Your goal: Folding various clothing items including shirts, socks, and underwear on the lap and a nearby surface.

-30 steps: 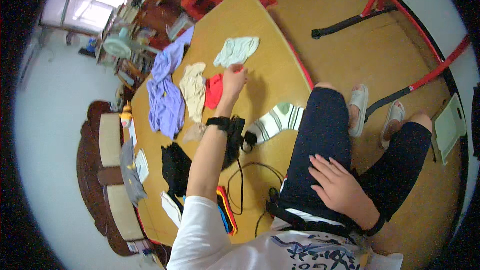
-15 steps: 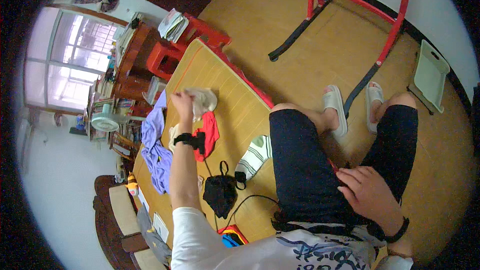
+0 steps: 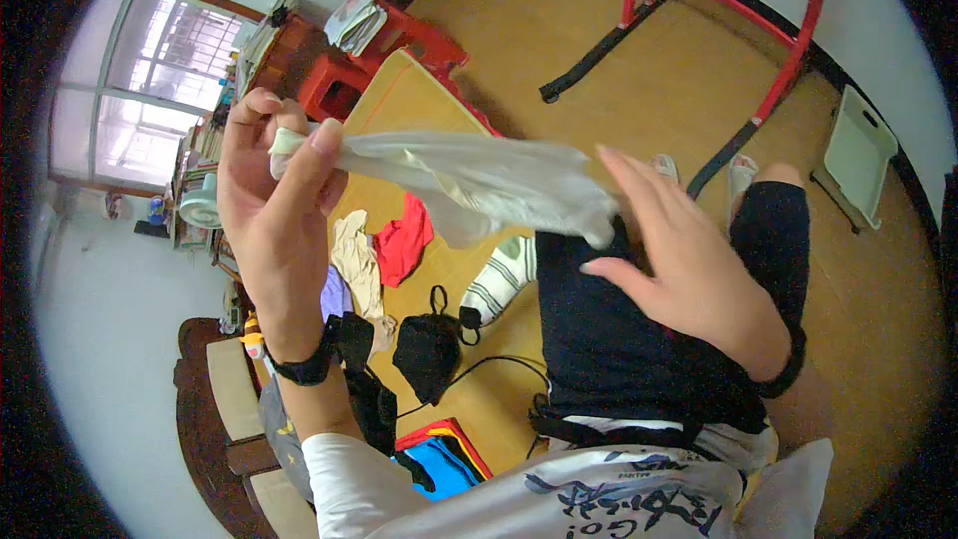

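My left hand [image 3: 284, 175] is raised at the left, with thumb and fingers pinching one end of a thin, whitish, see-through cloth [image 3: 479, 175]. The cloth stretches sideways to the right, blurred by motion; its exact kind cannot be made out. At its free end is my right hand [image 3: 689, 265], thumb and fingers spread apart, holding nothing I can see. Below the cloth lie a red garment [image 3: 404, 240], a beige garment [image 3: 356, 255] and a white sock [image 3: 501, 279] with dark stripes. A black drawstring pouch [image 3: 427, 357] sits nearer to me.
All this lies on a mat-covered bed [image 3: 414, 100]. A purple garment [image 3: 335, 294] shows partly behind my left arm. Folded colourful clothes [image 3: 444, 464] are close to my body. Red stools [image 3: 409, 45] with papers stand beyond the bed; a red metal frame [image 3: 788, 70] stands on the floor.
My left hand has lifted the whitish cloth off the bed and brought it toward me. My right hand has risen from my lap to the cloth's free end.
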A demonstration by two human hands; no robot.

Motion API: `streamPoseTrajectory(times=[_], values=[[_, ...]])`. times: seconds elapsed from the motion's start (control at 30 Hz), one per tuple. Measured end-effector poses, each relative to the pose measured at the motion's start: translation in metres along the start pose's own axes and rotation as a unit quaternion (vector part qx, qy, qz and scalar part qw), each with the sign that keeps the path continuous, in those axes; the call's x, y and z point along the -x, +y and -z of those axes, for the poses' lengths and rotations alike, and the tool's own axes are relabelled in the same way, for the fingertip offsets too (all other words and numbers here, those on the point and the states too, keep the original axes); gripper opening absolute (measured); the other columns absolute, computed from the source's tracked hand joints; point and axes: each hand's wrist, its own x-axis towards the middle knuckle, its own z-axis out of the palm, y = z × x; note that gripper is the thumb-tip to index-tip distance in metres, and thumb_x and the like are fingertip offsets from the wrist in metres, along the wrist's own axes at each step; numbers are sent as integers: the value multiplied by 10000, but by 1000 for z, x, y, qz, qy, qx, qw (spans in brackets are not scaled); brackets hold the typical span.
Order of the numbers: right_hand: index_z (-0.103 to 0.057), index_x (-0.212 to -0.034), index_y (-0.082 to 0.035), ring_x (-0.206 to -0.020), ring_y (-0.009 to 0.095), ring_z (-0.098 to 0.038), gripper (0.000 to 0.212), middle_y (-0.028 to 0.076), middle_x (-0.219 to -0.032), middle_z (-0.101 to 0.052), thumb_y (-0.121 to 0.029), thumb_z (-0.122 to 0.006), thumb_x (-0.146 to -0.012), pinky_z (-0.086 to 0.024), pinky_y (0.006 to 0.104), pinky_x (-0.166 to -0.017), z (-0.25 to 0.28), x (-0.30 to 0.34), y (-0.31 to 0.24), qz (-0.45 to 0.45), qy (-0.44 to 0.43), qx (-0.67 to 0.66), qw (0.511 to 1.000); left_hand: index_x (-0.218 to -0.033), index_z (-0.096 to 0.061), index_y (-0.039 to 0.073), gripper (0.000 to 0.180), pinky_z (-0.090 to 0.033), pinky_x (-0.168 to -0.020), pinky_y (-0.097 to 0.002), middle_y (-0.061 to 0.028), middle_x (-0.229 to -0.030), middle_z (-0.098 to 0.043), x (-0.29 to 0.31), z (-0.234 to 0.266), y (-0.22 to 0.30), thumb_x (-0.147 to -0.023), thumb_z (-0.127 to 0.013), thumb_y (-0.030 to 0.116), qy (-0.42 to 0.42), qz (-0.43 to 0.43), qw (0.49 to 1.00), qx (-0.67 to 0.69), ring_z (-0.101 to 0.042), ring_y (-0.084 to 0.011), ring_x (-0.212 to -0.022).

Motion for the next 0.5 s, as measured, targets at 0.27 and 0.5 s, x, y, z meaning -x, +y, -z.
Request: streamPoseTrajectory(times=[0.27, 0.5], values=[[-615, -924, -39, -746, 376, -629, 166, 196, -770, -635, -193, -619, -862, -489, 432, -650, 23, 12, 27, -71, -4, -74, 995, -1163, -486, 47, 433, -407, -569, -190, 16, -809, -470, 2, -4, -2, -781, -636, -90, -225, 137, 948, -179, -484, -53, -683], [-658, -848, -26, -646, 160, -625, 190, 100, -724, -657, -214, -680, -831, -464, 284, -589, 81, 13, 24, -134, -59, -94, 985, -1084, -547, 54, 301, -401, -586, -192, 15, -891, -582, 2, 10, -37, -793, -567, -22, -238, 167, 923, -253, -514, -51, -730]])
